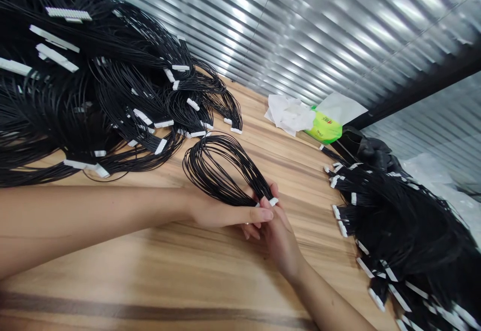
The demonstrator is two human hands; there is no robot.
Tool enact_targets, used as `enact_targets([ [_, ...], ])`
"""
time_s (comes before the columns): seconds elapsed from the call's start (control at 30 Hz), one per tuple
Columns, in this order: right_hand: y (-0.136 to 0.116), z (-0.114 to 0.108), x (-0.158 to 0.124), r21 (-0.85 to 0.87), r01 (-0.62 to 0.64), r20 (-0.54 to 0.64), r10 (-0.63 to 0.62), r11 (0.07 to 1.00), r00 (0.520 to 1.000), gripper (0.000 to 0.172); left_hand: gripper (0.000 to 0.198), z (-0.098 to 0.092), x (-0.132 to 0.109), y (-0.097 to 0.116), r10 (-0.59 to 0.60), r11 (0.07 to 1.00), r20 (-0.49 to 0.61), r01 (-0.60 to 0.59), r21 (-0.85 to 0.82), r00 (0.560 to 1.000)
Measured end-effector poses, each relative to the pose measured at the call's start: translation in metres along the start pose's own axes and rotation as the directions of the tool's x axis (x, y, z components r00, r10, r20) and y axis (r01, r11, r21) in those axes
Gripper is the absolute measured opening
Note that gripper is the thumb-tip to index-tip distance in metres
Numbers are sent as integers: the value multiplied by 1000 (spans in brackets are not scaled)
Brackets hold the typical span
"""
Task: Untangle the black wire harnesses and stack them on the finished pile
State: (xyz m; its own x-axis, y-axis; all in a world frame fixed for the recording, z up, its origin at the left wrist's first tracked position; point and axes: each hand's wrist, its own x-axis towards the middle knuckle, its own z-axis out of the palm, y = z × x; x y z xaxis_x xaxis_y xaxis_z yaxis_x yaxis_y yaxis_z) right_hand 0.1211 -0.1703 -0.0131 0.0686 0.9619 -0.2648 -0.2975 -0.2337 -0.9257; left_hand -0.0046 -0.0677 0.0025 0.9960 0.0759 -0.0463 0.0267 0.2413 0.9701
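A looped bundle of thin black wires (221,168) with small white connectors at its ends rises from both my hands, over the wooden table (180,271). My left hand (229,213) is closed on the lower side of the bundle, thumb stretched toward the right. Just beside it, touching, my right hand (276,226) pinches the wire ends near a white connector (274,202). Some of the fingers are hidden behind the wires and the left thumb.
A large heap of black wires (131,70) with white connectors covers the left back. Another pile (413,221) lies at the right. Between them, by the corrugated metal wall (300,35), are a green tissue pack (325,129) and white tissue (288,114).
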Motion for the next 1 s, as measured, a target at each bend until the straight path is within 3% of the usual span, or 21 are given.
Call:
enact_targets([
  [0.47, -12, 9, 2, -67, 5, 60, -1, 998, 998, 48, 67, -1, 0, -1, -18, 1000, -8, 18, -11, 1000],
  [0.7, 2, 8, -1, -36, 93, 28, -92, 995, 995, 45, 70, 1, -1, -2, -37, 999, 30, 36, 28, 999],
  [0.8, 0, 10, -1, 0, 152, -29, -152, 988, 988, 43, 70, -1, 0, -1, 33, 999, 41, -34, 17, 999],
  [0.83, -2, 10, 0, 2, 178, -63, -177, 984, 982, 43, 70, -2, 1, -1, 84, 996, 13, -84, 24, 996],
  [0.9, -8, 7, 3, -10, 246, -141, -245, 969, 959, 45, 66, -6, 3, 0, 214, 976, -161, -206, 68, 963],
  [1.0, -14, -2, 10, -44, 375, -255, -373, 926, 892, 44, 49, -14, 4, 1, 336, 938, -496, -240, 248, 801],
])
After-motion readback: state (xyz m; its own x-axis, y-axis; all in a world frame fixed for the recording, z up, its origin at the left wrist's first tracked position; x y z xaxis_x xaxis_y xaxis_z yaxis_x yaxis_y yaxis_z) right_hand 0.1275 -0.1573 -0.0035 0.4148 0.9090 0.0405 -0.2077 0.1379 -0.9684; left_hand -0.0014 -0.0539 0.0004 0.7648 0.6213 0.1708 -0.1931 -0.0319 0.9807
